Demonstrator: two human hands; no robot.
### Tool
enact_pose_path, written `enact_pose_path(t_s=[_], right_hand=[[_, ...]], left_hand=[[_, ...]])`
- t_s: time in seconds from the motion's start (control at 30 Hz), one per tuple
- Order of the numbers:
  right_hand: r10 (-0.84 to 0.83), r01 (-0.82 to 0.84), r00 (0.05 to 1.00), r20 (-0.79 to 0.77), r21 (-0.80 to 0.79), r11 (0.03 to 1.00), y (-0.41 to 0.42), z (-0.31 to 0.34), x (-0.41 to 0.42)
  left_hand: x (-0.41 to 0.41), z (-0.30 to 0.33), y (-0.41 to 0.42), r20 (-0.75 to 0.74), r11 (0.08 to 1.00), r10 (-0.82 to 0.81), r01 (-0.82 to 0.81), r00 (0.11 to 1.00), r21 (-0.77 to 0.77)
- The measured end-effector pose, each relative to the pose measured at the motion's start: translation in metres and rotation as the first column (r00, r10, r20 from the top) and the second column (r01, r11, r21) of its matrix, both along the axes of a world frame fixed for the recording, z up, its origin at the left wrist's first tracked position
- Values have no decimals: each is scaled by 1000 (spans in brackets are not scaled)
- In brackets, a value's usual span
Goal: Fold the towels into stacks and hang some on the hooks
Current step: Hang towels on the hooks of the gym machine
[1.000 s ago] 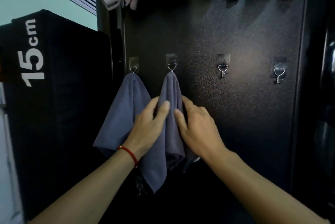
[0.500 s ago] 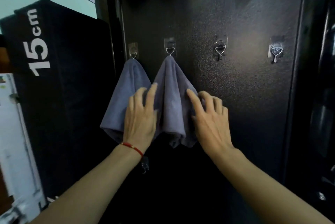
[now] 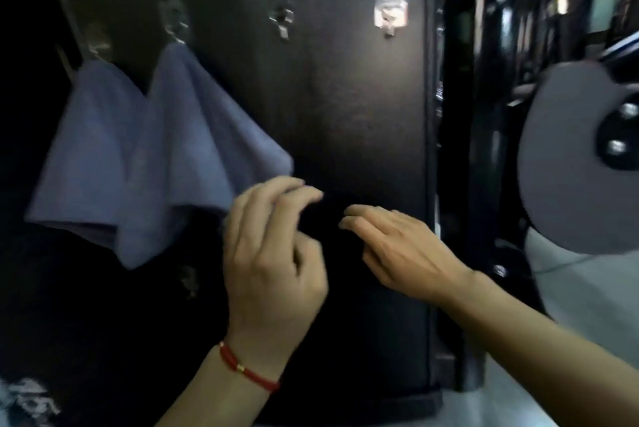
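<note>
Towels (image 3: 166,157) hang on hooks (image 3: 176,23); hands apart.

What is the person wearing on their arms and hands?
Both forearms are bare, with no sleeves or gloves in view. The left hand has a thin red cord bracelet with a small gold bead at the wrist. The right hand shows no jewellery.

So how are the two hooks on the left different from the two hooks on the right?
The two left hooks each carry a hanging blue towel, while the two right hooks are bare. The far-right hook catches the light and looks bright; the left ones look dim and blurred. All four sit in one row on the same dark panel.
</note>
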State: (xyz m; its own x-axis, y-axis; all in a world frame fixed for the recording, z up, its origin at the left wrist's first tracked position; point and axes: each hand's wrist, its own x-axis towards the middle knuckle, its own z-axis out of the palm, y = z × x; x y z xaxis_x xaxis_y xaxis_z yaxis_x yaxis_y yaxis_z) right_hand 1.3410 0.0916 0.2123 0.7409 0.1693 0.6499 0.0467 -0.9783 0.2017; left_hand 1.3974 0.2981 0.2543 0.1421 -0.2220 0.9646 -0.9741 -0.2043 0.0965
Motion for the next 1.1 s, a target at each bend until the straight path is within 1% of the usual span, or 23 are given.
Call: enact_pose_path(t_s=[0.07, 0.1, 0.17, 0.23, 0.3, 0.33, 0.37, 0.4, 0.43, 0.47, 0.5, 0.57, 0.63, 0.67, 0.7, 0.73, 0.83, 0.97, 1.03, 1.1], right_hand=[[-27, 27, 998, -55, 7, 1000, -32, -19, -35], [-46, 46, 996, -75, -1, 999, -49, -29, -54], [-111, 110, 983, -145, -20, 994, -85, -55, -94], [-210, 219, 953, -217, 21, 975, -121, -87, -139], [-346, 394, 878, -332, 89, 915, -158, -123, -185], [-417, 509, 801, -430, 120, 853, -175, -140, -205], [-479, 624, 692, -540, 113, 773, -193, -157, -224], [-520, 722, 555, -649, 67, 688, -209, -174, -240], [-518, 778, 444, -731, 28, 628, -223, -191, -254], [-497, 823, 353, -793, 10, 568, -236, -209, -268], [-461, 849, 302, -835, 16, 528, -250, -229, -279], [-392, 879, 243, -887, 30, 477, -265, -258, -289], [-298, 893, 202, -933, 51, 447, -273, -281, -291], [-267, 878, 204, -942, 55, 476, -277, -293, -292], [-248, 870, 231, -941, 85, 486, -283, -302, -291], [-235, 857, 220, -947, 72, 511, -287, -308, -288], [-250, 858, 154, -956, 3, 514, -292, -321, -285], [-306, 823, 219, -926, 7, 568, -293, -324, -282], [-321, 822, 225, -920, 2, 570, -292, -319, -283], [-318, 834, 216, -923, 5, 552, -289, -309, -284]], left_hand=[[-25, -18, -43, -146, 978, -149, 167, 978, 125], [-35, -27, -64, -217, 962, -173, 213, 961, 174], [-48, -47, -103, -304, 932, -163, 248, 939, 264], [-60, -67, -137, -392, 888, -158, 304, 907, 346], [-72, -89, -162, -510, 827, -140, 383, 849, 411], [-78, -101, -173, -557, 791, -125, 421, 821, 444], [-82, -114, -182, -590, 746, -102, 454, 801, 486], [-85, -127, -189, -613, 693, -73, 482, 787, 536], [-88, -141, -195, -632, 638, -39, 506, 774, 581], [-91, -153, -201, -651, 587, 1, 527, 759, 615], [-92, -165, -207, -668, 543, 40, 545, 743, 639], [-95, -186, -217, -688, 468, 106, 575, 718, 671], [-96, -202, -224, -684, 414, 150, 583, 714, 700], [-96, -208, -226, -674, 391, 161, 581, 720, 714], [-96, -214, -228, -668, 375, 173, 579, 723, 724], [-95, -218, -230, -664, 362, 183, 578, 725, 731], [-93, -228, -233, -658, 325, 212, 583, 723, 745], [-87, -232, -232, -645, 304, 221, 576, 732, 759], [-84, -231, -229, -644, 297, 221, 578, 733, 760], [-81, -228, -226, -648, 301, 211, 582, 732, 755]])
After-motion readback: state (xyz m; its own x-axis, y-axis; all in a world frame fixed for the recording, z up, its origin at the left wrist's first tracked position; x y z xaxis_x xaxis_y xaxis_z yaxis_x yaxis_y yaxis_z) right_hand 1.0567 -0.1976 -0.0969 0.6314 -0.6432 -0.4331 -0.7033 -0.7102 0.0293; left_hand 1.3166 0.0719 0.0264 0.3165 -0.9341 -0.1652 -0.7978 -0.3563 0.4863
